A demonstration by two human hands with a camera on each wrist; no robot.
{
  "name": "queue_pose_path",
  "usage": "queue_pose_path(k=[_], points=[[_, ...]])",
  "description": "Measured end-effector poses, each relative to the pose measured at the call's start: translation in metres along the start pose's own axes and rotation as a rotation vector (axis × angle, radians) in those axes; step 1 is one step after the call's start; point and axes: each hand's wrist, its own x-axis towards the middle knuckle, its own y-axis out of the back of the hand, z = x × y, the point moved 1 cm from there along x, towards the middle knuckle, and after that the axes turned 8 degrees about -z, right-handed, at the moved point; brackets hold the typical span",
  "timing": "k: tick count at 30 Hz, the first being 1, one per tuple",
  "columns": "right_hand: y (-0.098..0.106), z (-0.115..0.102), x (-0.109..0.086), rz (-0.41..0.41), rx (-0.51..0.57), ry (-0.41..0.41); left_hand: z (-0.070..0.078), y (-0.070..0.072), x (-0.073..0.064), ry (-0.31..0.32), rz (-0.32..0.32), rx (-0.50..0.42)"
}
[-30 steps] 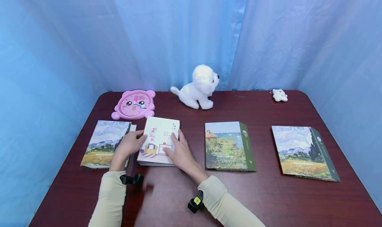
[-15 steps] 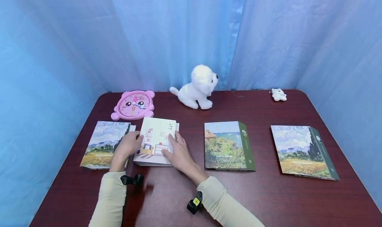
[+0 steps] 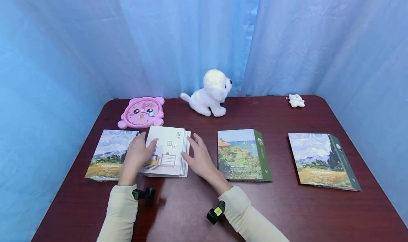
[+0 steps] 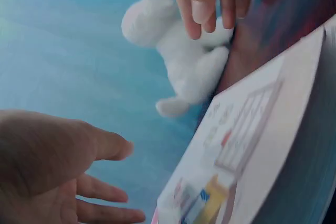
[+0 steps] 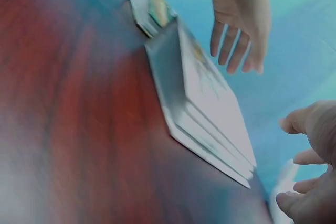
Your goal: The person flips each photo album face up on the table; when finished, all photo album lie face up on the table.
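A thick white photo album point(image 3: 172, 148) with a drawn room on its cover lies on the table, spine towards the left and page edges showing at the right. My left hand point(image 3: 136, 155) is over its left side and overlaps the cover in the head view; the fingers are relaxed and hold nothing. Just off its right edge is my right hand point(image 3: 200, 159), fingers spread and loosely bent around nothing. The right wrist view shows both hands apart from the album point(image 5: 210, 98). To the left, partly behind my left hand, lies a landscape-covered album point(image 3: 106, 153).
A green-spined album point(image 3: 239, 155) lies right of my right hand, and another landscape album point(image 3: 313, 160) at the far right. Along the back are a pink clock point(image 3: 141, 113), a white plush dog point(image 3: 211, 93) and a small white plush toy point(image 3: 296, 101). Blue curtains point(image 3: 191, 40) surround the table.
The white album's cover has slid left, baring page edges on its right. Both hands have let go of the album; the right hand has drawn away to the right.
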Motion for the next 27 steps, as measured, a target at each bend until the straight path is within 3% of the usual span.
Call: queue_pose_path(k=[4, 9, 12, 17, 20, 27], points=[[0.027, 0.007, -0.002, 0.061, -0.004, -0.027, 0.015, -0.005, -0.002, -0.101, 0.1, -0.036], [0.063, 0.023, -0.009, 0.12, 0.0, -0.073, 0.035, -0.023, -0.001, -0.218, 0.109, -0.15], [0.083, 0.035, -0.017, 0.149, -0.001, -0.119, 0.048, -0.036, 0.0, -0.283, 0.076, -0.245], [0.111, 0.056, -0.035, 0.205, -0.029, -0.197, 0.073, -0.063, -0.001, -0.343, -0.051, -0.371], [0.122, 0.066, -0.045, 0.199, -0.057, -0.248, 0.085, -0.082, -0.002, -0.353, -0.123, -0.375], [0.131, 0.085, -0.063, 0.099, -0.11, -0.387, 0.101, -0.119, -0.004, -0.346, -0.245, -0.361]])
